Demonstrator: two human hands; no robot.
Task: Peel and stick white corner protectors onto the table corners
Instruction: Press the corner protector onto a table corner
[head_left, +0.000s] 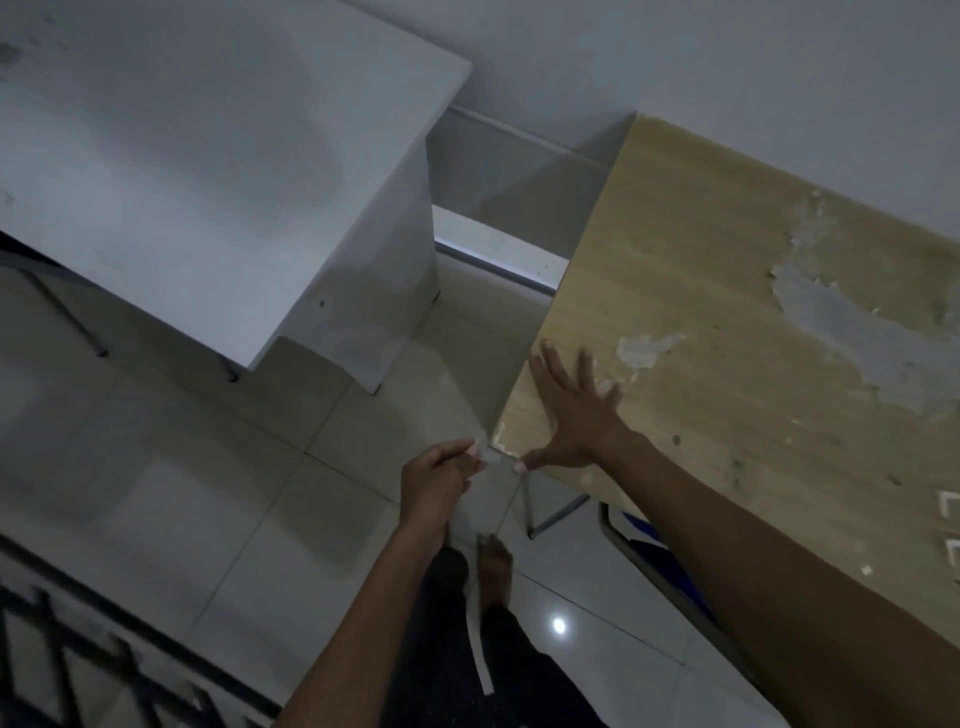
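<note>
Down at the near corner of the wooden table (701, 291), both hands work close together. The right hand (576, 410) lies flat on the tabletop with its fingers straight and spread apart, and its thumb reaches down to the table edge, just beside the corner. The left hand (441, 473) is in front of the corner, over the floor, with its fingers curled together; its fingertips pinch a small white corner protector (485, 452) and hold it against the corner tip. The protector sits between the left fingertips and the right thumb, very near to both. The picture is dim and a little blurred, so I cannot tell if the protector is already pressed fully onto the wood.

Far to the right of the right hand's fingers, at the picture border, two more white corner protectors (949, 525) lie on the tabletop. Below the left hand, a long white strip (478, 639) hangs down in front of the person's dark trousers. A white table (208, 171) stands well to the left of the hands, beyond the tiled floor (208, 493).
</note>
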